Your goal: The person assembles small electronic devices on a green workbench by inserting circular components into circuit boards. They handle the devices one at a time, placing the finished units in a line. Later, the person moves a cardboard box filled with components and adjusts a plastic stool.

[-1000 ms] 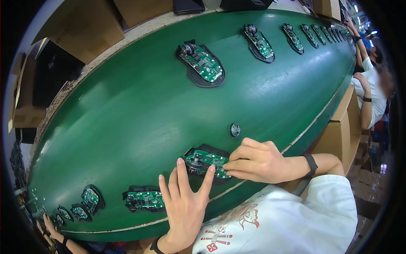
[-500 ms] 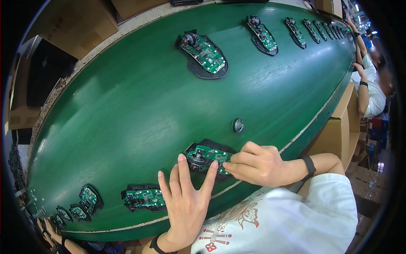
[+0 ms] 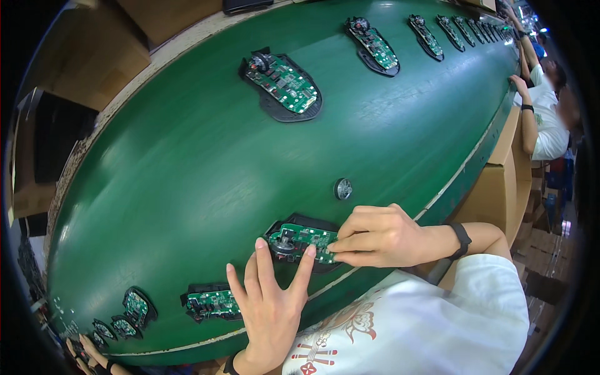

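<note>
A green circuit board in a black shell point(image 3: 299, 239) lies on the green belt point(image 3: 206, 181) near its front edge. My right hand point(image 3: 378, 236) has its fingers bunched and presses their tips on the board's right end. Just left of that, my left hand point(image 3: 270, 306) lies flat with the fingers spread, and its index fingertip touches the board's near edge. A small round black part point(image 3: 343, 188) sits on the belt just beyond my right hand.
More boards in black shells ride the belt: one point(image 3: 211, 302) left of my left hand, several smaller point(image 3: 134, 306) at far left, one point(image 3: 284, 81) across, a row point(image 3: 374, 45) toward top right. Another person point(image 3: 545, 122) sits at right. Cardboard boxes point(image 3: 490, 187) stand alongside.
The belt's boards have drifted left in the picture. Both hands have stayed on the near board and followed it.
</note>
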`<state>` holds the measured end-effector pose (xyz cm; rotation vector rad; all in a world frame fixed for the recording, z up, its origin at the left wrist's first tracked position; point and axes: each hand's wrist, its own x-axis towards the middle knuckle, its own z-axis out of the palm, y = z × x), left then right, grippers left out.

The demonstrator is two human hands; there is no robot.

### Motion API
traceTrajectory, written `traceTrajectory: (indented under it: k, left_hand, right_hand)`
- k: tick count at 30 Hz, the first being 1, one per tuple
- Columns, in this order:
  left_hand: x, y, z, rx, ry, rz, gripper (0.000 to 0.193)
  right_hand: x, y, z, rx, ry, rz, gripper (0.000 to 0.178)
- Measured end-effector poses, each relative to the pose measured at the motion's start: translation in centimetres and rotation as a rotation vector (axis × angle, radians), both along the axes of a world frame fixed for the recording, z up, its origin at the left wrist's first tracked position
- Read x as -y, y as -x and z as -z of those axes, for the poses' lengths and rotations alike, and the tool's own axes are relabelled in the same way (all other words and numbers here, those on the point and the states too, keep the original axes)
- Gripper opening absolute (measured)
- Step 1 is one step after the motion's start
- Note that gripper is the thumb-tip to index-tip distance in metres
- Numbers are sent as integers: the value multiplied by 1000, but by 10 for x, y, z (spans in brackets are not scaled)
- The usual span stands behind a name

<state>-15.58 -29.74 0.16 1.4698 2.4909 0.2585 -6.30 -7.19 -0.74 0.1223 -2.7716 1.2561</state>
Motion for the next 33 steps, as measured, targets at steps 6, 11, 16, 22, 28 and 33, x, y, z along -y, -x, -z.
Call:
traceTrajectory:
  k: [6,11,16,22,28,33]
  left_hand:
    - [-3,1,2,-5,11,12,63]
    - [-4,3,3,-20,26,29,61]
    - [-8,24,-9,70,-2,50,55]
    - [-14,82,-22,84,43,-100,44]
    - [-20,155,3,-242,-60,-111,42]
    - [1,144,-24,-237,-64,-202,62]
  right_hand:
    - [-1,-7,0,12,10,29,26]
    - [2,-5,-9,-37,-306,-78,33]
    - [-1,6,-25,14,-416,-196,41]
    - [-42,36,-46,102,-411,-10,48]
    - [-46,34,-29,179,-385,-25,37]
    - [-57,36,-26,169,-356,13,31]
